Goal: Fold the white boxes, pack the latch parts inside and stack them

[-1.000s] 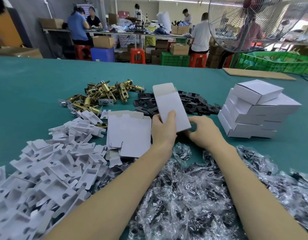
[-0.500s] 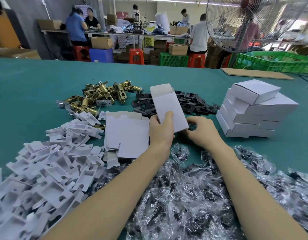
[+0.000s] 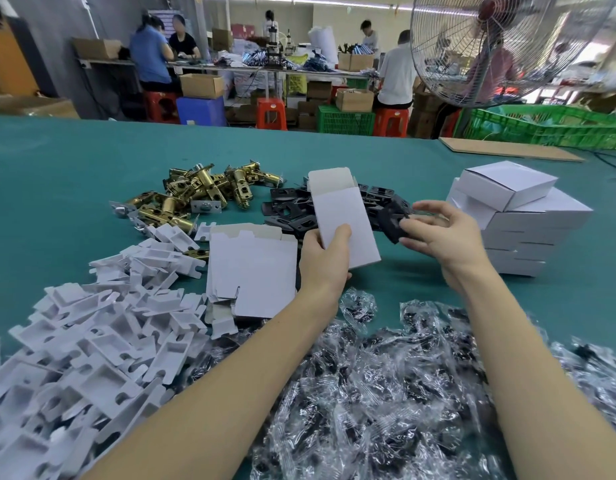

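My left hand [image 3: 325, 259] grips the near end of an erected white box [image 3: 343, 220], whose far end stands open with its flap up. Just right of the box, my right hand [image 3: 441, 233] pinches a black latch plate [image 3: 391, 218] lifted off the table. More black plates [image 3: 292, 209] lie behind the box. A heap of brass latch bolts [image 3: 195, 195] sits at the back left. Flat white box blanks [image 3: 252, 268] lie left of my left hand. Closed white boxes [image 3: 517, 216] are stacked on the right.
White card inserts [image 3: 91, 344] are heaped at the near left, and clear bags of black parts [image 3: 386, 393] cover the near edge. The table has a teal cloth [image 3: 57, 174]. A fan [image 3: 500, 46] and green crates [image 3: 549, 126] stand at the back right; people work beyond.
My right hand has left the near end of the box, moved right and up, and picked up a black plate. My left hand still holds the box.
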Action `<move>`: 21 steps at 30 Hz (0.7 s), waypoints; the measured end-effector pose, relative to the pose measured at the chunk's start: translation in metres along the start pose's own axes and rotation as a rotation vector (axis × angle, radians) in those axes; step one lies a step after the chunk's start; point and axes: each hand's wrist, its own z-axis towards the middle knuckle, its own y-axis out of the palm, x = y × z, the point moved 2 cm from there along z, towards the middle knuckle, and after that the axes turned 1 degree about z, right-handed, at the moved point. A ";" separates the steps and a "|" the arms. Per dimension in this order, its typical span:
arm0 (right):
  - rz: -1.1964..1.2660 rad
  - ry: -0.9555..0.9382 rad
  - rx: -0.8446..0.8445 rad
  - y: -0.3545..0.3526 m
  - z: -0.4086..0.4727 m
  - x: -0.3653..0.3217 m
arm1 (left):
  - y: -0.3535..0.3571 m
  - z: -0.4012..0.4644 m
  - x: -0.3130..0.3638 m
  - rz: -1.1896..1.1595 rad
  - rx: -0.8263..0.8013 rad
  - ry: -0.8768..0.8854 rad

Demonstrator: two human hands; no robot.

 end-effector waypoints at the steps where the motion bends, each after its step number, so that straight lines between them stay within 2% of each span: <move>1: 0.047 0.011 0.000 -0.002 0.000 -0.006 | 0.000 -0.001 0.000 0.011 -0.017 0.009; 6: 0.094 0.046 -0.098 -0.007 -0.004 -0.044 | 0.004 -0.004 0.000 0.089 -0.097 0.067; 9: 0.125 0.065 -0.073 -0.006 -0.010 -0.064 | 0.007 -0.005 0.000 0.122 -0.132 0.091; 17: 0.289 0.150 -0.187 0.004 -0.018 -0.082 | 0.008 -0.006 -0.002 0.171 -0.149 0.132; 21: 0.151 0.087 -0.274 0.007 -0.021 -0.084 | 0.008 -0.006 -0.002 0.193 -0.158 0.151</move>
